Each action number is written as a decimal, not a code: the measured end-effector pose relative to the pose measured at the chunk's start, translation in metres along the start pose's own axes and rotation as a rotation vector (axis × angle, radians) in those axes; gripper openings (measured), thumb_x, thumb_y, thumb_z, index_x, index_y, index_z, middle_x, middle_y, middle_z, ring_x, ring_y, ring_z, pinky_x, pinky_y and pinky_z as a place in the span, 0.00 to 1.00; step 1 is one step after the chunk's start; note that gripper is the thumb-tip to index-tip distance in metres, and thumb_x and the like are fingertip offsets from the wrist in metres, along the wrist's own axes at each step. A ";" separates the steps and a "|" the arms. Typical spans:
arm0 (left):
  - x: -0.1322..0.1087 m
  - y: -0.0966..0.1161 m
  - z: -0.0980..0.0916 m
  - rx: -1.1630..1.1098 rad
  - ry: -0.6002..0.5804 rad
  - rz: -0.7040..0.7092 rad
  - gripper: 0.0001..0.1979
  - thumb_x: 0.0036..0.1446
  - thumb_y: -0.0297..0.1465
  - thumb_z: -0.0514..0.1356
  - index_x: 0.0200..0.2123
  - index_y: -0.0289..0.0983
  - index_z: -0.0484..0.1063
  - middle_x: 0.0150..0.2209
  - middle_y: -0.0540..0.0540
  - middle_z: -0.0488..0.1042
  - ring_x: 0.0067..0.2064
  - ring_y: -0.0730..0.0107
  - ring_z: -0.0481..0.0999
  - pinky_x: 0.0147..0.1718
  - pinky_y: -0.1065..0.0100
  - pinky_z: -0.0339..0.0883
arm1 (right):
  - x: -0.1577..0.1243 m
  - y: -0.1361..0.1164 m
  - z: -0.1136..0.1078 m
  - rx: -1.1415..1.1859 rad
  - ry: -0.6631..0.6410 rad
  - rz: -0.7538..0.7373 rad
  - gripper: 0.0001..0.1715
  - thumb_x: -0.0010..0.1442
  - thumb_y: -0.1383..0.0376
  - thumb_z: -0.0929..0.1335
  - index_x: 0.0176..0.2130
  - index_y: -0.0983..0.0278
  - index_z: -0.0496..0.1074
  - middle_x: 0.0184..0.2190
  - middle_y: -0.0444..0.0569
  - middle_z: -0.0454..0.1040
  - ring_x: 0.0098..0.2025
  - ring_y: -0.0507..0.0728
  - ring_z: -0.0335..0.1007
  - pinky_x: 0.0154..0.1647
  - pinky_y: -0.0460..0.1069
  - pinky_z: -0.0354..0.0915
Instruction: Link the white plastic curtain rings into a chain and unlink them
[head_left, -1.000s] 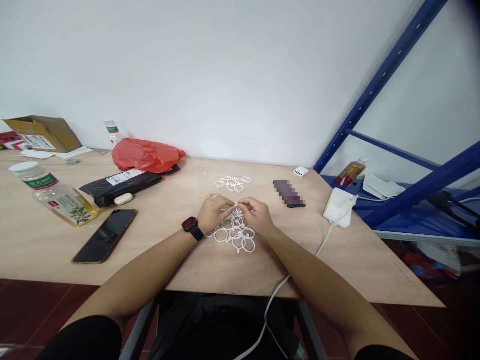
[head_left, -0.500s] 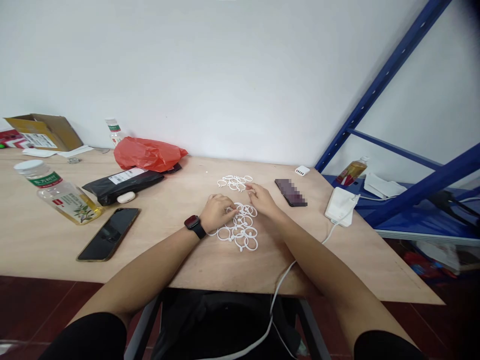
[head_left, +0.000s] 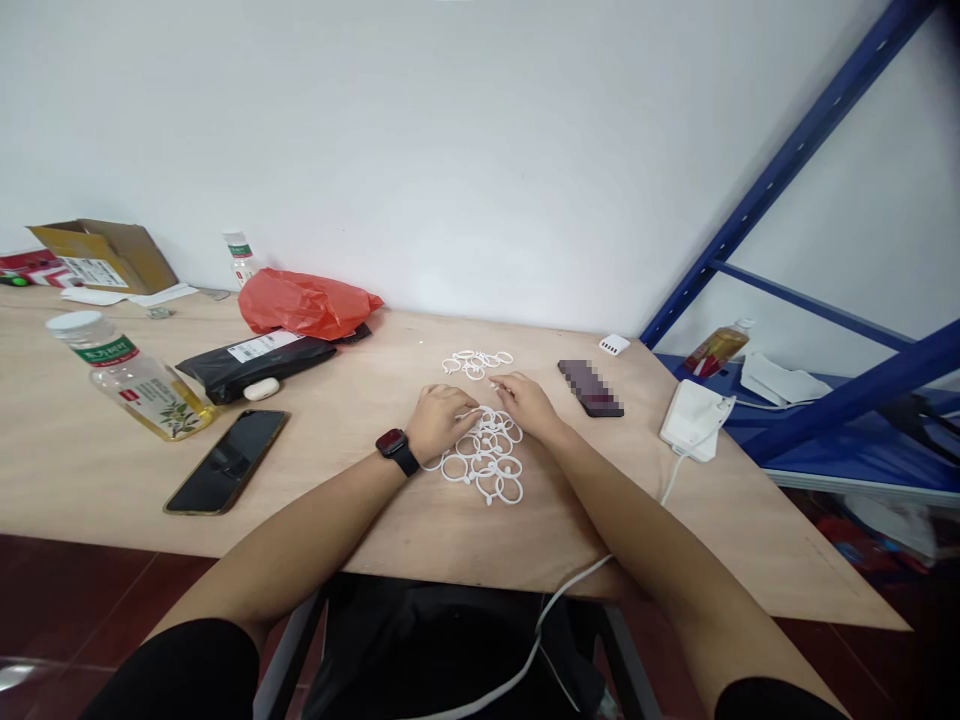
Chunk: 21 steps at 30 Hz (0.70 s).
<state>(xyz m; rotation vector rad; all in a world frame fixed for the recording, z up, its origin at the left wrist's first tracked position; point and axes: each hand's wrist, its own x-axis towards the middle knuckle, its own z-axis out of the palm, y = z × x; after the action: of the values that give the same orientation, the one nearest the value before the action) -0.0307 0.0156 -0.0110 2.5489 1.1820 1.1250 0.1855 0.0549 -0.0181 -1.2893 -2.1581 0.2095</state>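
A cluster of white plastic curtain rings [head_left: 491, 465], each with a small knob, lies on the table in front of me. Behind it sits a smaller pile of similar rings [head_left: 476, 362]. My left hand [head_left: 442, 420], with a black watch on the wrist, is curled at the left side of the near cluster; its thumb and fingers close on a ring there, partly hidden. My right hand [head_left: 526, 402] hovers between the two groups, fingertips pinched around a small white piece that looks like part of a ring.
On the left are a phone [head_left: 226, 462], a bottle [head_left: 135, 385], a white case [head_left: 262, 389], a black parcel [head_left: 255, 365] and a red bag [head_left: 307, 302]. To the right lie another phone [head_left: 591, 388], a white adapter [head_left: 694, 420] with a cable, and a blue rack [head_left: 795, 170].
My right hand has drawn back slightly from the far pile toward the near cluster, and a small white piece now shows at its fingertips. The left hand has barely moved. The view has shifted slightly.
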 end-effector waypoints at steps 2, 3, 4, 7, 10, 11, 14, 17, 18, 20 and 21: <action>0.000 -0.002 0.001 -0.010 0.060 -0.012 0.09 0.61 0.38 0.61 0.40 0.40 0.77 0.39 0.46 0.80 0.43 0.62 0.75 0.47 0.57 0.61 | -0.010 -0.012 -0.003 0.162 0.113 0.016 0.17 0.62 0.67 0.65 0.49 0.63 0.76 0.42 0.52 0.77 0.39 0.55 0.72 0.42 0.49 0.68; 0.000 -0.003 0.002 -0.017 0.088 -0.011 0.10 0.61 0.38 0.61 0.41 0.40 0.77 0.40 0.46 0.80 0.43 0.62 0.75 0.47 0.57 0.61 | -0.014 -0.018 -0.004 0.227 0.152 0.030 0.16 0.62 0.65 0.66 0.48 0.63 0.77 0.41 0.52 0.77 0.35 0.54 0.72 0.39 0.49 0.68; 0.000 -0.004 0.002 -0.024 0.109 -0.006 0.10 0.61 0.38 0.61 0.42 0.40 0.76 0.40 0.46 0.80 0.43 0.62 0.75 0.47 0.57 0.61 | -0.017 -0.023 -0.005 0.282 0.174 0.043 0.15 0.62 0.63 0.66 0.47 0.63 0.77 0.40 0.51 0.78 0.32 0.53 0.71 0.37 0.49 0.69; 0.000 -0.005 0.003 -0.046 0.132 0.008 0.10 0.62 0.38 0.60 0.41 0.40 0.77 0.40 0.46 0.80 0.42 0.64 0.76 0.47 0.57 0.62 | -0.023 -0.035 -0.004 0.416 0.193 0.073 0.15 0.61 0.59 0.68 0.45 0.62 0.79 0.37 0.50 0.79 0.32 0.54 0.73 0.36 0.49 0.69; 0.002 -0.005 0.005 -0.062 0.121 0.012 0.09 0.62 0.37 0.60 0.41 0.41 0.77 0.39 0.47 0.81 0.41 0.64 0.76 0.46 0.58 0.63 | -0.024 -0.040 0.000 0.502 0.189 0.088 0.14 0.60 0.58 0.69 0.42 0.61 0.80 0.37 0.50 0.80 0.35 0.55 0.75 0.37 0.50 0.70; 0.003 -0.005 0.005 -0.064 0.119 0.014 0.09 0.62 0.37 0.60 0.40 0.41 0.78 0.39 0.47 0.81 0.41 0.64 0.76 0.45 0.58 0.63 | -0.023 -0.040 0.000 0.523 0.186 0.087 0.14 0.60 0.58 0.69 0.42 0.61 0.80 0.38 0.50 0.80 0.37 0.56 0.75 0.38 0.50 0.70; 0.011 -0.006 0.007 -0.068 0.126 0.033 0.08 0.62 0.37 0.60 0.40 0.41 0.78 0.38 0.47 0.81 0.40 0.65 0.76 0.45 0.59 0.63 | -0.019 -0.040 0.000 0.578 0.188 0.095 0.13 0.59 0.58 0.69 0.41 0.60 0.80 0.38 0.50 0.81 0.38 0.56 0.76 0.38 0.50 0.71; 0.024 -0.011 0.008 -0.070 0.127 0.080 0.08 0.62 0.36 0.60 0.40 0.41 0.78 0.38 0.47 0.81 0.41 0.65 0.76 0.45 0.59 0.63 | -0.008 -0.036 -0.004 0.642 0.200 0.169 0.14 0.55 0.57 0.71 0.38 0.62 0.81 0.32 0.50 0.80 0.30 0.54 0.74 0.29 0.48 0.69; 0.029 -0.014 0.008 -0.073 0.127 0.094 0.08 0.62 0.36 0.60 0.40 0.41 0.78 0.38 0.47 0.81 0.41 0.65 0.76 0.45 0.59 0.63 | -0.003 -0.034 -0.005 0.671 0.195 0.198 0.15 0.54 0.56 0.72 0.37 0.63 0.81 0.30 0.49 0.80 0.27 0.53 0.72 0.26 0.47 0.68; 0.038 -0.020 0.010 -0.081 0.135 0.114 0.08 0.62 0.36 0.60 0.39 0.41 0.78 0.37 0.47 0.81 0.40 0.65 0.76 0.44 0.60 0.63 | 0.007 -0.029 -0.006 0.735 0.174 0.232 0.16 0.50 0.56 0.74 0.35 0.65 0.80 0.27 0.48 0.78 0.23 0.51 0.69 0.23 0.46 0.66; 0.043 -0.024 0.011 -0.084 0.137 0.122 0.08 0.63 0.36 0.59 0.39 0.41 0.78 0.37 0.47 0.81 0.40 0.65 0.76 0.44 0.60 0.64 | 0.011 -0.026 -0.006 0.761 0.166 0.235 0.17 0.49 0.56 0.75 0.34 0.66 0.80 0.26 0.48 0.78 0.23 0.51 0.68 0.22 0.45 0.65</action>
<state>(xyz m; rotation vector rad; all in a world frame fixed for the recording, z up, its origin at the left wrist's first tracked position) -0.0202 0.0637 -0.0030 2.5456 0.9933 1.3665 0.1652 0.0499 0.0022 -1.0418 -1.5332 0.8880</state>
